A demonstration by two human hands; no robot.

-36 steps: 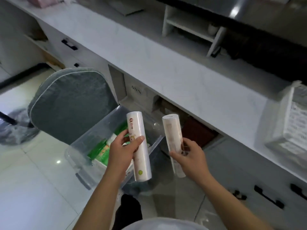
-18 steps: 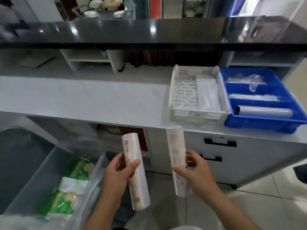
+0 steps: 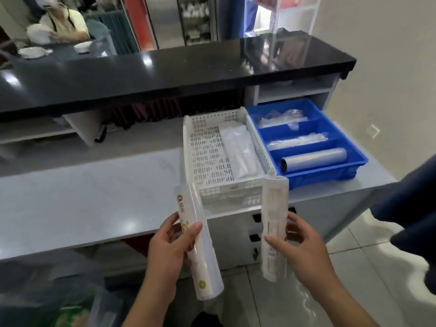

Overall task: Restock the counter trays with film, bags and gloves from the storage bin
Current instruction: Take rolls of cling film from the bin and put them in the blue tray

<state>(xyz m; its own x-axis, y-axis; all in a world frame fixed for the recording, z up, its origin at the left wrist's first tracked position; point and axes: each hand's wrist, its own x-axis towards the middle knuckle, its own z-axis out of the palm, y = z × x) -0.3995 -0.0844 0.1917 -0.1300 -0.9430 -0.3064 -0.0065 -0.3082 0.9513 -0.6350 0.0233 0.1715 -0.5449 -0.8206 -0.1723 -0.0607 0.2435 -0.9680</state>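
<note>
"What are the hands doing?"

"Both are raised in front of the tabletop [image 3: 94, 197]. The left hand [image 3: 169, 251] has its fingers [image 3: 171, 224] wrapped round one film roll [image 3: 205, 263], top tilted left. The right hand [image 3: 304, 249] grips a second film roll [image 3: 274, 208], nearly upright, just before the white basket [image 3: 186, 142]."

"How much is on the tabletop?"

"Two trays, side by side and touching. The white basket holds one clear packet [image 3: 238, 152]. The blue tray [image 3: 325, 175] has three compartments: one grey roll [image 3: 313, 159] in the nearest, clear plastic in the other two. I can't count that."
</note>
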